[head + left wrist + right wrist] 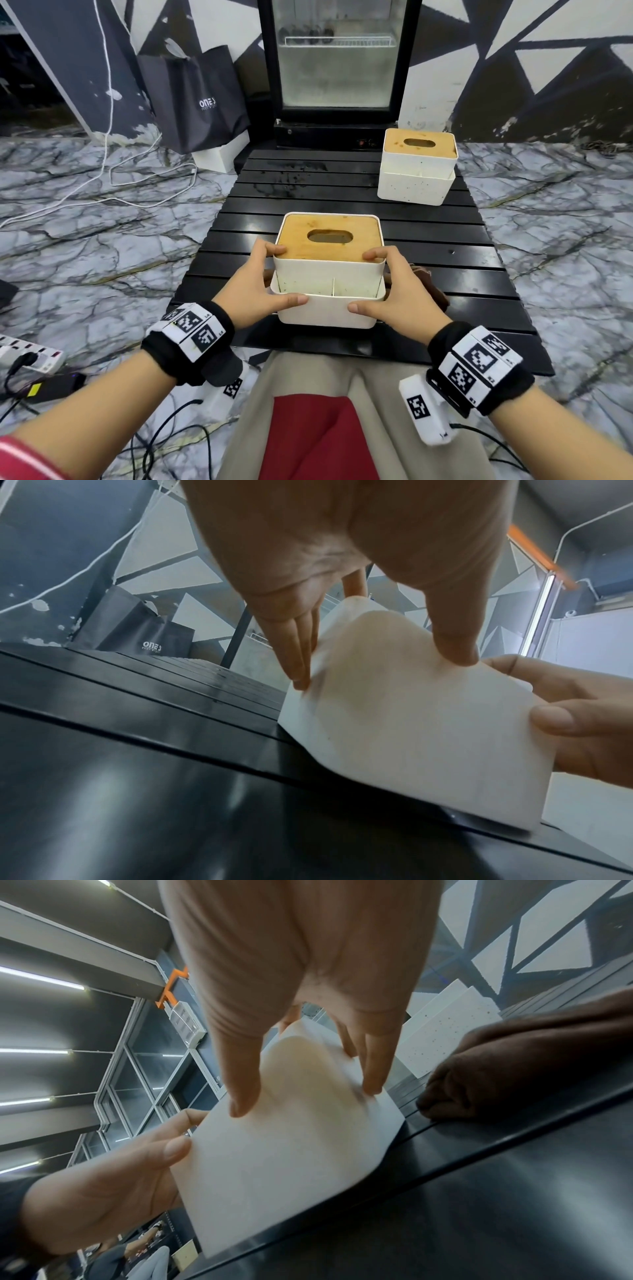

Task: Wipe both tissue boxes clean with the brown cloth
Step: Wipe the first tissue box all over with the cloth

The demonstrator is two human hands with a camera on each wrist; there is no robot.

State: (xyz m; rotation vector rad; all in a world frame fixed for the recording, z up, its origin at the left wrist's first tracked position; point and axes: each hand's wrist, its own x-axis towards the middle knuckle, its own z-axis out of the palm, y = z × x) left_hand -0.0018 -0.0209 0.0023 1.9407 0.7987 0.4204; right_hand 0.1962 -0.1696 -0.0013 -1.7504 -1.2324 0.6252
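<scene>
We grip the near box (329, 274) with both hands, left hand (255, 291) and right hand (399, 294) clamping its sides, near the surface (445, 240) front edge. It looks rigid, light, smooth; sides hold best. We count two boxes, the far box (418, 168) well apart, and one cloth (534, 1058) just right.

"ONE", perhaps cut off, on black bag (202, 99)

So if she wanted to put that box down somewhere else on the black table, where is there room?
Bare slats lie between the near tissue box and the far tissue box, and along the table's far left. It is crowded at the near right, where the brown cloth sits beside her right hand.
</scene>
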